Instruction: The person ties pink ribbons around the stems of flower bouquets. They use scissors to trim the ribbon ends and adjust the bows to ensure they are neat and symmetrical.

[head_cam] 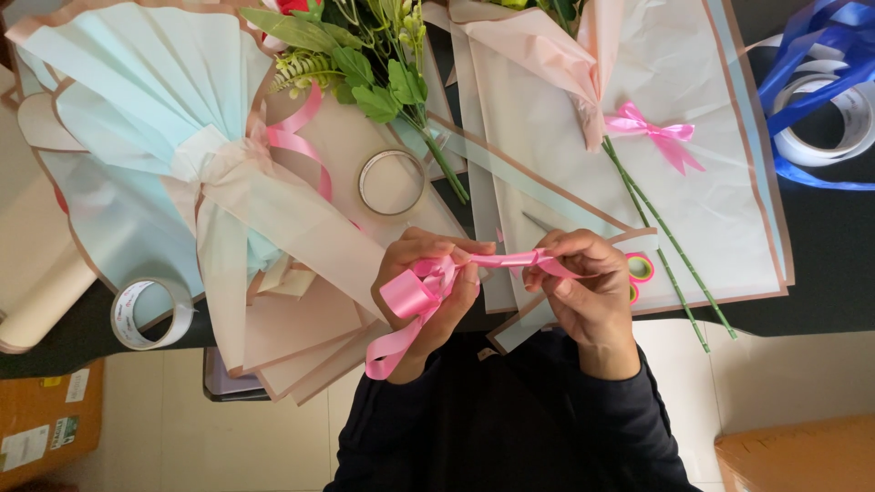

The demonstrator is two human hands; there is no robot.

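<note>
— So where's the pink ribbon (428, 287) sitting right now?

— Between both hands, near the table's (820, 292) front edge. The left hand (428, 292) is closed around a bunch of loops, thumb on top, with a tail hanging down toward the dark sleeves. The right hand (583, 287) pinches the other end, fingers curled tight, so the strand runs taut between them.

— How would you do this bit well?

— I'd judge it's bow-forming: keep the left pinch firm at the centre so the loops don't slip, and hold the strand flat, untwisted.

— And around them?

— Just beyond the hands lie pale pink wrapping sheets (711, 137). To the far left is a wrapped bouquet (182, 155) in blue and pink paper, a tape roll (392, 182) beside it, green stems (665, 246) with a finished small pink bow (661, 135) to the right, another tape roll (150, 314) at the near left, blue ribbon (820, 55) far right.
</note>
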